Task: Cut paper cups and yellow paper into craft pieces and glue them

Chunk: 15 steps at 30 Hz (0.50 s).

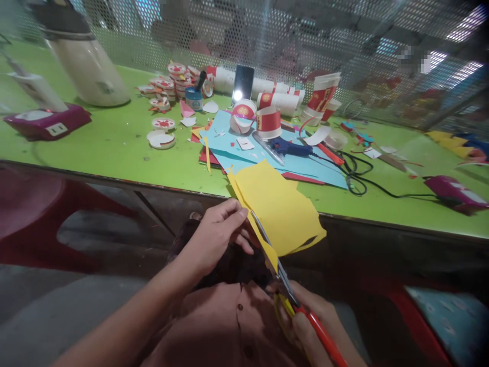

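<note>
A yellow paper sheet (pixel 280 204) extends over the front edge of the green table, with a narrow strip partly separated along its left side. My left hand (pixel 223 234) pinches the paper's left edge between thumb and finger. Below and to the right, my right hand (pixel 317 321) is closed on the handles of scissors (pixel 284 280) with red and yellow grips. The metal blades point up and left, and the yellow paper lies between and beside them. Blue sheets (pixel 225 137) rest on the table just beyond the yellow one.
On the table stand red-and-white paper cups (pixel 268 122), a blue glue gun (pixel 292 148) with a black cord, a phone (pixel 243 84), a blue jar (pixel 194 98) and a large flask (pixel 86 66). Red stools (pixel 34 214) flank the front.
</note>
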### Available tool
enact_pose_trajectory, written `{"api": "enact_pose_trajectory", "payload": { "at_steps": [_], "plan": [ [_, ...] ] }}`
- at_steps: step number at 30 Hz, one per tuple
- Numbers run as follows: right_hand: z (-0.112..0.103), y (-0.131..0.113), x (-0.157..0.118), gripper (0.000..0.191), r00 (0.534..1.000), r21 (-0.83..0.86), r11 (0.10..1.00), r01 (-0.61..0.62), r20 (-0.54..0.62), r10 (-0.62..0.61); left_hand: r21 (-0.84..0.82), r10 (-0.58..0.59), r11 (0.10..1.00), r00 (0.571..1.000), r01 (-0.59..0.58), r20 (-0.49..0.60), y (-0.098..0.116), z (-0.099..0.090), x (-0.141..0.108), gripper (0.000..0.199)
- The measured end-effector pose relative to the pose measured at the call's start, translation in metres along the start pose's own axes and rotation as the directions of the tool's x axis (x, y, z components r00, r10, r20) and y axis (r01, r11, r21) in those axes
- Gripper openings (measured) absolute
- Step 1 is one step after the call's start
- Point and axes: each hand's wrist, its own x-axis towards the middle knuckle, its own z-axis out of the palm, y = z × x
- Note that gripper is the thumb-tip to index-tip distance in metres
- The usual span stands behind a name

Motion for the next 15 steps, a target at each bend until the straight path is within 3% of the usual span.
{"api": "enact_pose_trajectory", "payload": {
  "at_steps": [11, 15],
  "plan": [
    [0.0101, -0.0054, 0.0037, 0.048, 0.991, -0.026, 0.996, 0.080, -0.106, -0.082, 0.027, 0.022, 0.999, 1.000, -0.022, -0.012, -0.0006, -0.0033, -0.0003, 0.019],
    [0.0080, -0.0097, 0.0072, 0.046, 0.993, 0.000, 0.994, 0.110, -0.045, -0.110, 0.016, 0.013, 1.000, 1.000, -0.012, -0.011, -0.0028, -0.0043, 0.0001, 0.019]
  ]
}}
